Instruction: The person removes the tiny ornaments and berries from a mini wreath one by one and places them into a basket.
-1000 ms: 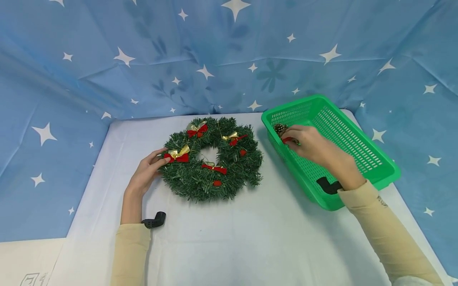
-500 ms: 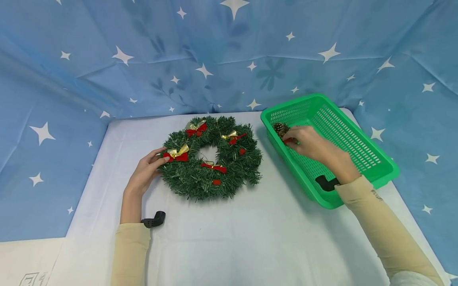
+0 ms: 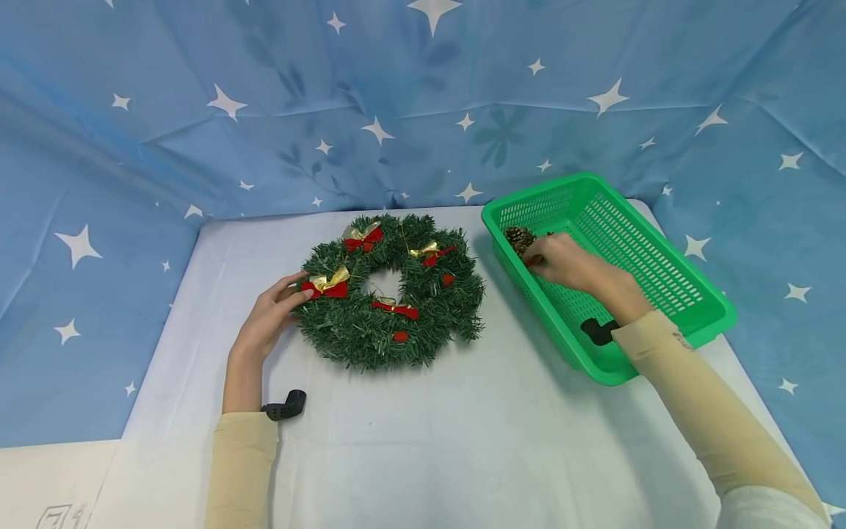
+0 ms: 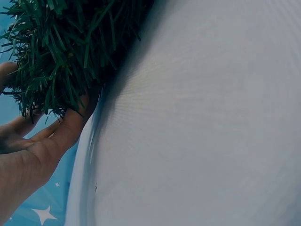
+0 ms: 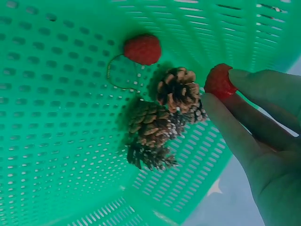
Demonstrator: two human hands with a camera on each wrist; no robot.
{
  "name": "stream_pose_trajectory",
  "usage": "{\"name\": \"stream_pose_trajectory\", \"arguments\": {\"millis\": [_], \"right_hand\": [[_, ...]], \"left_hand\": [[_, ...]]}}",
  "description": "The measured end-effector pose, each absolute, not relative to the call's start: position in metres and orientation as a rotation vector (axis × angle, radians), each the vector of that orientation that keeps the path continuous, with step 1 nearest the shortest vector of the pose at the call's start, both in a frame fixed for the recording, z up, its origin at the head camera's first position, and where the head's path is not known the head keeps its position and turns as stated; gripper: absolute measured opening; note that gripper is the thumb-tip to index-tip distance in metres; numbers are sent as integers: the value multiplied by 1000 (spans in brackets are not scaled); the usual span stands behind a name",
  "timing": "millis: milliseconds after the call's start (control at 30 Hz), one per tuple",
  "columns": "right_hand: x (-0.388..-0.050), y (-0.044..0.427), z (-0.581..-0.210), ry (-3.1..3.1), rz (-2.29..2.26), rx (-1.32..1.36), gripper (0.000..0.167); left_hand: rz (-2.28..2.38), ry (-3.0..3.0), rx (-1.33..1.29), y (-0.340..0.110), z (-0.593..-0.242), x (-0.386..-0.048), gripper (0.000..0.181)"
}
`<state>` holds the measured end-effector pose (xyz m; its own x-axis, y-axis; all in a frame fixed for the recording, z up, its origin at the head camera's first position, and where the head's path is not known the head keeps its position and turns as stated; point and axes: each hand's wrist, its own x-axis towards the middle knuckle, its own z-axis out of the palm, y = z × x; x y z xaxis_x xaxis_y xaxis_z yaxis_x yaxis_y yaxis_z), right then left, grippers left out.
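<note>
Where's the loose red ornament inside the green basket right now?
Right wrist view, upper centre: the loose red ornament lies above the pine cones in the image, left of the right hand.

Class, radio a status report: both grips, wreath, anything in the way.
Left grip: holding wreath by edge. Right grip: pinching red ornament at green basket. Pine cones nearby; nothing visibly blocking.

Blue fabric hangings [image 3: 423,165] printed with white four-pointed stars [image 3: 226,103], visibly creased, wall in three sides of a white cloth-covered table [image 3: 423,441] before me: a makeshift booth, the kind of room beyond impossible to tell.
</note>
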<state>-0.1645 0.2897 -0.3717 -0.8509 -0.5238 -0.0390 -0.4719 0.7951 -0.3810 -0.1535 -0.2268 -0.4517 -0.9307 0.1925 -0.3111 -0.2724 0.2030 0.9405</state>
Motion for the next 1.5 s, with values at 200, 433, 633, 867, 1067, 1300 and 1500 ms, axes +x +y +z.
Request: {"name": "stream_pose_trajectory", "arguments": {"millis": [200, 433, 633, 867, 1067, 1300, 1500], "right_hand": [[-169, 289, -378, 2787, -537, -744, 24], [-172, 288, -383, 2743, -549, -657, 38], [-176, 286, -389, 2718, -530, -630, 47], [-180, 285, -397, 2687, -453, -562, 43], [-181, 286, -401, 2689, -458, -589, 38], [-181, 287, -400, 2673, -436, -571, 38], [-181, 287, -402, 2708, -441, -620, 43]], "left_hand": [[1784, 2124, -75, -227, -452, -153, 68], [1786, 2124, -75, -227, -452, -153, 66], [1786, 2118, -68, -226, -452, -154, 67], [1793, 2115, -66, -227, -453, -155, 67], [1797, 2112, -72, -227, -453, -155, 67], [1799, 2111, -71, -226, -453, -155, 67], [1797, 2111, -72, -227, -453, -154, 67]]}}
